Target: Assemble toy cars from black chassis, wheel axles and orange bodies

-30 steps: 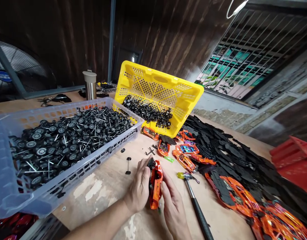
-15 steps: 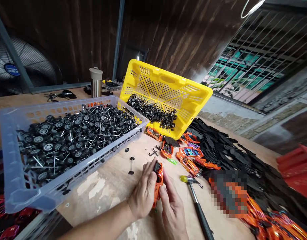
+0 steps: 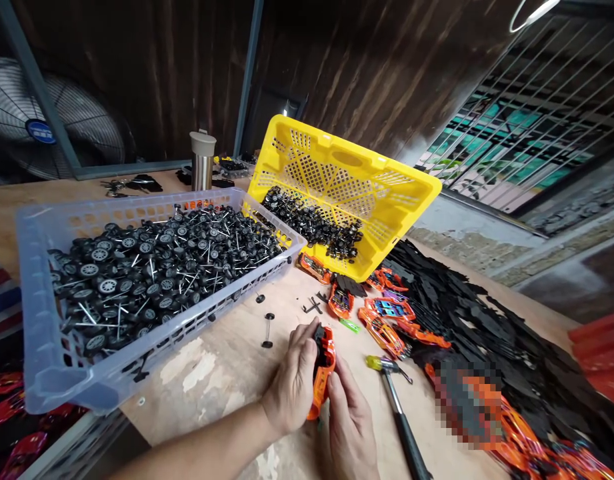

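Observation:
Both my hands hold one orange toy car body (image 3: 324, 365) low over the wooden table (image 3: 221, 373). My left hand (image 3: 293, 383) wraps its left side, fingers curled over the black wheel at the top end. My right hand (image 3: 349, 423) grips the right side and lower end. A loose wheel axle (image 3: 268, 330) lies on the table just left of them. A hammer (image 3: 399, 417) with a yellow-tipped head lies just right of my right hand.
A clear basket (image 3: 61, 373) of black wheel axles fills the left. A tilted yellow crate (image 3: 381, 200) with more wheels stands behind. Orange car bodies (image 3: 381, 327) and a heap of black plates (image 3: 487, 327) spread to the right. A steel cup (image 3: 201, 163) and fan (image 3: 51, 127) sit behind.
My hands have closed more tightly round the car, and my left hand now covers more of it. The view has shifted, so everything sits further right in the picture.

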`<state>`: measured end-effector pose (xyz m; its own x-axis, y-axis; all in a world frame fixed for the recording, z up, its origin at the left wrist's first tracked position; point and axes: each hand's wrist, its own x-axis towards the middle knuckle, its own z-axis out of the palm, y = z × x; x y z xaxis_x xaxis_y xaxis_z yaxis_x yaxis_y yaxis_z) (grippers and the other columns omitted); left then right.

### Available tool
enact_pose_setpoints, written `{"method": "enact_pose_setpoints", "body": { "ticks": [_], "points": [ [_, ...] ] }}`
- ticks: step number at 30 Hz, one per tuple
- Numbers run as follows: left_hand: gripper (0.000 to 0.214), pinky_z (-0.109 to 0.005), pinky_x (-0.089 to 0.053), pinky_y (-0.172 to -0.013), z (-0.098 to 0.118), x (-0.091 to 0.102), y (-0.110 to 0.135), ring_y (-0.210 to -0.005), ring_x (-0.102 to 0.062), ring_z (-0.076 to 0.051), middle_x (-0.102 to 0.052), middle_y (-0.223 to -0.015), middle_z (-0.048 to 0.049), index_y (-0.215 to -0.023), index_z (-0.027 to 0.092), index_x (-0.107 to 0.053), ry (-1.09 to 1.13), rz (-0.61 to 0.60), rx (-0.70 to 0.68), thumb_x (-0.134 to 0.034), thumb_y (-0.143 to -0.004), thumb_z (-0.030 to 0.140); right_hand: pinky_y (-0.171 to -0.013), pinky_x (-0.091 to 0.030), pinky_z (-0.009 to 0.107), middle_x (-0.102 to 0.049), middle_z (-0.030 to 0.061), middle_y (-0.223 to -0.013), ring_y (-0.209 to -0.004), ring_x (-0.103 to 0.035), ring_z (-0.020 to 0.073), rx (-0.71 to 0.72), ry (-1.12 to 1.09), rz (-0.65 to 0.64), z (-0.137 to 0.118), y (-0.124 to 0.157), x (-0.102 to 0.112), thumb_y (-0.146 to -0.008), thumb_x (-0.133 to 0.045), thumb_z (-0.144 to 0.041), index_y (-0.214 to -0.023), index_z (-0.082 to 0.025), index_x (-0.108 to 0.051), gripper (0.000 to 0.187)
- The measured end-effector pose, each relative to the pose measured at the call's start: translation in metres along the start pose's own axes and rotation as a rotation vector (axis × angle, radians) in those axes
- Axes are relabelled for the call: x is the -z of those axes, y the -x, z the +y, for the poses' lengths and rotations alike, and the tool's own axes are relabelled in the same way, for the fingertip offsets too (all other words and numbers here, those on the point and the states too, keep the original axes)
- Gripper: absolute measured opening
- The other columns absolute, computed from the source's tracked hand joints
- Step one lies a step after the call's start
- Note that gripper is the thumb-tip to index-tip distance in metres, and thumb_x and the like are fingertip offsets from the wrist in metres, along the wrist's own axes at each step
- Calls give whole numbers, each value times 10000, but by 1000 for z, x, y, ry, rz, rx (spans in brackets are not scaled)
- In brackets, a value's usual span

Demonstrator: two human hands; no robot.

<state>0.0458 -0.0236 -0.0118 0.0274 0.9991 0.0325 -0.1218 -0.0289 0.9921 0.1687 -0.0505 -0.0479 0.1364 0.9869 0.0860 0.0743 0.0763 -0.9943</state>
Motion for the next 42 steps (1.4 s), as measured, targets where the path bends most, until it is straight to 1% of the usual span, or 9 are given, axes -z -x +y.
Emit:
{"method": "enact_pose_setpoints", "body": {
  "ticks": [6,10,17,21,24,28,34,37,42],
  "points": [
    [649,-430,-173,-1219,-2,1,1,-1447,-268,-238,-352,-1535,-148,-1440,126,-418,21,-33,-24,-251,-970,541,-981,-497,361,-586,87,-1335,-1250,-530,239,196,235,-10,-10,-2,-3,-915,-559,-391,-1330,-258,-572,436],
    [591,-403,-212,-1207,5,2,1,-1422,-318,-233,-412,-1494,-139,-1391,149,-470,44,-90,-46,-235,-983,507,-1026,-456,376,-578,92,-1342,-1265,-515,236,201,250,27,-9,-1,-6,-919,-550,-369,-1356,-241,-545,455],
    [317,-317,-499,-924,15,4,-3,-1000,-631,-213,-643,-1074,-96,-1110,159,-600,27,-54,-110,-528,-909,393,-894,-521,361,-552,112,-1344,-1091,-604,239,129,169,90,-21,-4,-5,-791,-706,-400,-1491,-267,-316,812],
    [306,-326,-506,-903,13,2,-5,-1008,-637,-224,-678,-1085,-98,-1112,148,-591,194,-167,-56,-540,-914,376,-936,-488,372,-580,112,-1310,-1118,-584,254,77,64,41,-43,-16,10,-810,-677,-444,-1312,-227,-554,561],
    [306,-327,-502,-917,15,0,-2,-1027,-636,-221,-673,-1136,-99,-1127,147,-581,260,-296,-68,-548,-913,363,-847,-513,331,-663,81,-1099,-977,-623,219,84,0,7,-53,-21,18,-835,-662,-412,-1115,-214,-645,344],
    [276,-324,-495,-926,16,-2,1,-1022,-632,-211,-674,-1120,-96,-1106,143,-572,192,-366,-68,-521,-933,352,-760,-499,281,-642,30,-878,-820,-606,175,183,76,31,-57,-18,17,-839,-666,-362,-942,-196,-647,196],
    [309,-329,-489,-933,13,-2,-1,-1073,-610,-222,-645,-1157,-102,-1167,152,-525,127,-348,-87,-519,-931,353,-775,-487,282,-627,29,-885,-834,-601,173,254,127,47,-61,-13,20,-870,-620,-360,-937,-198,-606,176],
    [259,-314,-514,-857,13,-2,1,-960,-638,-213,-670,-1042,-91,-1092,145,-562,20,-374,-99,-524,-918,333,-750,-475,278,-633,41,-880,-821,-604,178,320,302,27,-75,-17,20,-875,-601,-385,-942,-193,-588,204],
    [189,-251,-507,-675,9,-5,8,-754,-616,-171,-661,-818,-28,-906,146,-588,-227,-311,-83,-617,-721,119,-554,-329,265,-578,30,-626,-587,-521,152,560,982,2,-104,-36,3,-937,-496,-459,-629,-202,-548,404]
  ]
}}
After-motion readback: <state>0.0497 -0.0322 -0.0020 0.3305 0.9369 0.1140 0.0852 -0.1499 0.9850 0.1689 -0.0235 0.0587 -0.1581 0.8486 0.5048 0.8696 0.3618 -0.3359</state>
